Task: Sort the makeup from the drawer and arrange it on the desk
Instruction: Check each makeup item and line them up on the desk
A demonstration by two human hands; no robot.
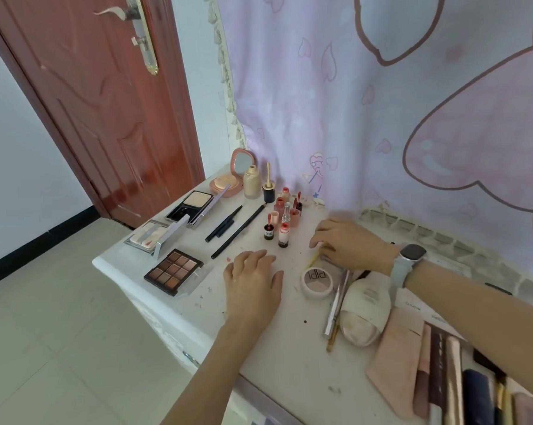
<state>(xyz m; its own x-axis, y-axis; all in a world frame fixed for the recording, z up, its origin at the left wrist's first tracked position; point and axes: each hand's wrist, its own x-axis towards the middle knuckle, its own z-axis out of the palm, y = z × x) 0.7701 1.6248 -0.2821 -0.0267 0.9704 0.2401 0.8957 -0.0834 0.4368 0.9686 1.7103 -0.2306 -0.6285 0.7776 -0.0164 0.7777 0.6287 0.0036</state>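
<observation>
Two hands (253, 279) (348, 243) flat on desk (289, 348)

The door (99, 96) is reddish-brown; the curtain (381, 102) pale lilac with pink hearts; the eyeshadow palette (173, 271) shows brown squares; the desk (259, 332) is white.

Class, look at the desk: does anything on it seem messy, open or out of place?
Yes. Dark crumbs and specks litter the desk near its front edge. The foundation bottle stands uncapped, its cap set upside down beside it with the applicator pointing up. Several lip tints also stand open.
</observation>
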